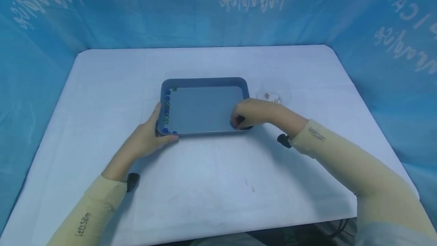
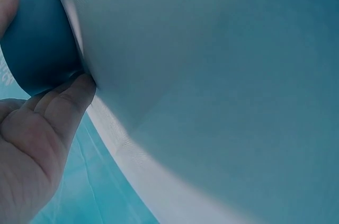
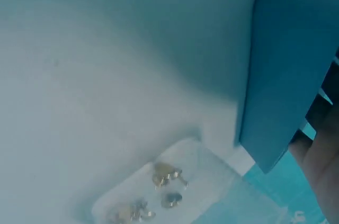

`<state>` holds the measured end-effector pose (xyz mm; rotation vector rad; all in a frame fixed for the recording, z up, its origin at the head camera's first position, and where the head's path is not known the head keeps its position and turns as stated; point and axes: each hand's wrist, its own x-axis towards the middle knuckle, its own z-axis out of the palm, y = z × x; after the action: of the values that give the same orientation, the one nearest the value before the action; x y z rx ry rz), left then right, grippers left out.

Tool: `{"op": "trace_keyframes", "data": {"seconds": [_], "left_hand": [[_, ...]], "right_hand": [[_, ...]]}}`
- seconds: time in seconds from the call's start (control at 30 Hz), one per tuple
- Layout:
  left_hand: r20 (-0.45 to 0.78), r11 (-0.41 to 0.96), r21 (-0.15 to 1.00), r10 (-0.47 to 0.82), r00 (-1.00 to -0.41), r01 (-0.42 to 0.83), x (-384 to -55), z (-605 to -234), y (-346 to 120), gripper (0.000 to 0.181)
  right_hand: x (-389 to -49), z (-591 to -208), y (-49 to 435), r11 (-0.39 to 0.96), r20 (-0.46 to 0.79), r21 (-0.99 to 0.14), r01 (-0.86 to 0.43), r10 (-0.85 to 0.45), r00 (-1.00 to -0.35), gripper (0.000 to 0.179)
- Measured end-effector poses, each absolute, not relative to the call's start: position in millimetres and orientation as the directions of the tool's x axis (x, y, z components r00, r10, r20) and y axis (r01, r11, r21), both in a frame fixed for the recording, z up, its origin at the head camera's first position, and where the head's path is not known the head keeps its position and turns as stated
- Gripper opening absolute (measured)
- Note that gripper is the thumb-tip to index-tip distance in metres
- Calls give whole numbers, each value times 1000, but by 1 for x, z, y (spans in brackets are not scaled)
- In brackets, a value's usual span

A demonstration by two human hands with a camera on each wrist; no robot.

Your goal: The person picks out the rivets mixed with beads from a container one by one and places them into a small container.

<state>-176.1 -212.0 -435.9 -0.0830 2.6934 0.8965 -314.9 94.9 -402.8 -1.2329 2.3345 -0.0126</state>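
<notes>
A blue-grey rectangular tray (image 1: pixel 201 105) lies on the white table. Small round blue and green glass beads (image 1: pixel 167 105) line its left wall, with a few at the left corners. My left hand (image 1: pixel 146 136) holds the tray's near left corner, thumb along the front side and fingers against the left end; in the left wrist view its fingertips (image 2: pixel 82 89) meet the wall's lower edge. My right hand (image 1: pixel 250 112) reaches over the right wall into the near right corner, fingers bent down. Its fingertips are hidden behind the wall in the right wrist view, so I cannot tell what they hold.
Just right of the tray, a clear plastic container (image 3: pixel 201 181) holds several small gold and silver metal pieces (image 3: pixel 167 173). Blue printed cloth (image 1: pixel 205 18) hangs around the table's back and sides. The white tabletop (image 1: pixel 205 185) extends in front of the tray.
</notes>
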Motion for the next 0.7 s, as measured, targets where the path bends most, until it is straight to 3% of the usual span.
{"op": "trace_keyframes", "data": {"seconds": [0.3,0.47,0.57,0.7], "left_hand": [[-300,803,577,39,-953,-149,-176,-435,-212,122],[-298,799,583,42,-954,-147,-176,-435,-211,121],[-295,801,582,46,-954,-142,-176,-435,-211,121],[-290,804,579,46,-956,-137,-177,-437,-211,121]], "right_hand": [[-306,-395,96,467,-334,122,-876,-812,-480,16],[-302,-392,95,539,-325,130,-832,-770,-550,11],[-302,-391,95,541,-328,135,-830,-766,-553,10],[-303,-393,97,513,-325,140,-847,-784,-529,30]]}}
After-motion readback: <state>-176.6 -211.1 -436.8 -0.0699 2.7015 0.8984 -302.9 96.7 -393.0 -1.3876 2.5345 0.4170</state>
